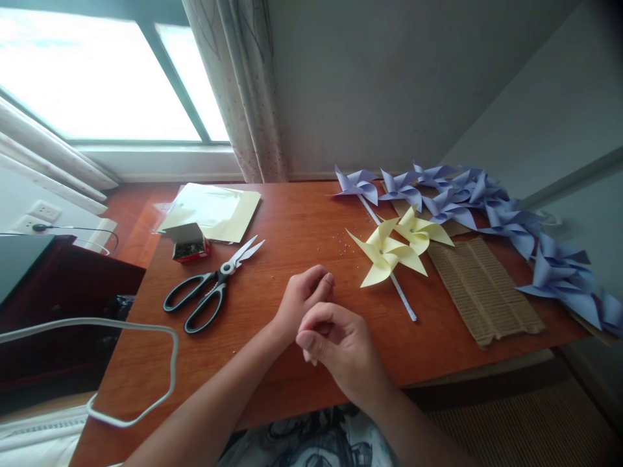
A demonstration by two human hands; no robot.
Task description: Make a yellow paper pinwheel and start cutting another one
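Observation:
Both hands are over the front middle of the wooden table, close together. My left hand [307, 290] is curled into a loose fist, the thumb lying along the fingers; nothing shows in it. Nearer to me, my right hand [346, 347] overlaps it in view, fingers bent in towards the thumb, with nothing visible between them. Right of the hands lies a yellow paper pinwheel [387, 253] on a white stick [403, 297]. Another yellow pinwheel [419, 231] is just behind it. To the left, scissors [221, 275] with black handles lie with their blades slightly apart.
Several blue paper pinwheels [506, 224] line the table's back right side. Corrugated cardboard [487, 292] lies at the right. Back left are yellow paper sheets [243, 217] and a small open box [192, 250] of dark bits. A white cable [172, 363] loops over the left edge.

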